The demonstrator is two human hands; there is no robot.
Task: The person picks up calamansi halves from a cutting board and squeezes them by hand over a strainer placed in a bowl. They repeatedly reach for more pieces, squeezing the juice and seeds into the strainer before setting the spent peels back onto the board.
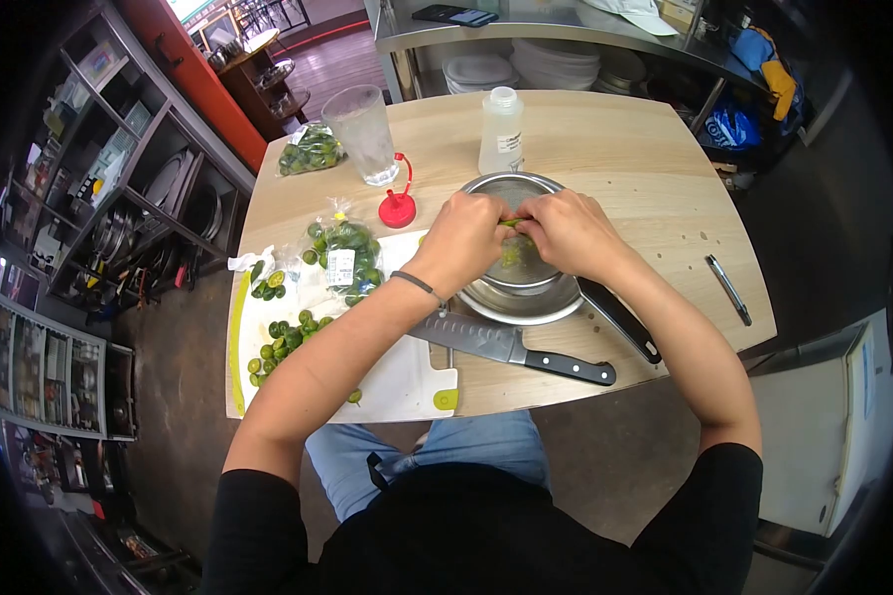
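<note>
Above a metal strainer [496, 191], my left hand [464, 233] and my right hand [572, 231] meet, their fingers closed on a small green citrus piece [511, 224] that they mostly hide. Yellowish pulp [511, 257] lies in the strainer, which rests over a steel bowl [531, 315]; its black handle [620, 319] points toward me. A kitchen knife [486, 339] lies partly on the white cutting board [397, 372], below my left forearm. Small green citrus fruits [290, 339], some cut, are spread at the board's left, beside a plastic bag of citrus [347, 253].
Behind the bowl stands an uncapped squeeze bottle [502, 134]. A red cap [397, 210], a clear plastic pitcher [365, 139] and another bag of citrus [311, 149] are at the back left. A pen [729, 291] lies on the right; a phone [454, 15] is on the metal counter.
</note>
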